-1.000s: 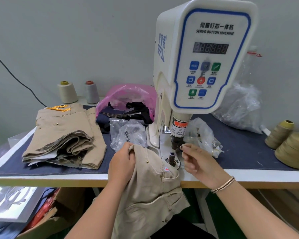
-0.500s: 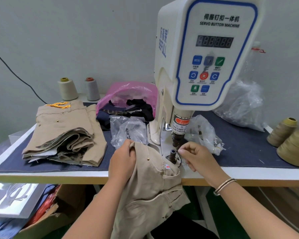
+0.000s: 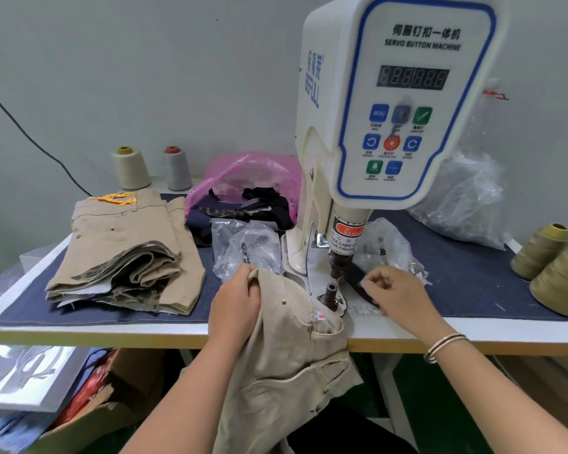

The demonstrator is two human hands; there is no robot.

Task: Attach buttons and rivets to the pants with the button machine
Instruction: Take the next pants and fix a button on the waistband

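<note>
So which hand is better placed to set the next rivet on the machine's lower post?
Probably the right hand: it hovers pinched just right of the lower post, while the left hand is gripping the pants.

I'm looking at a plain pale grey-green wall [image 3: 145, 60] filling the whole back, evenly lit, with a black cable [image 3: 30, 139] slanting down it at nine o'clock. Below runs a white worktable [image 3: 79, 329] with a wood-coloured front edge, topped by a dark denim mat [image 3: 473, 276]. Green floor [image 3: 440, 404] shows under it at five o'clock.
</note>
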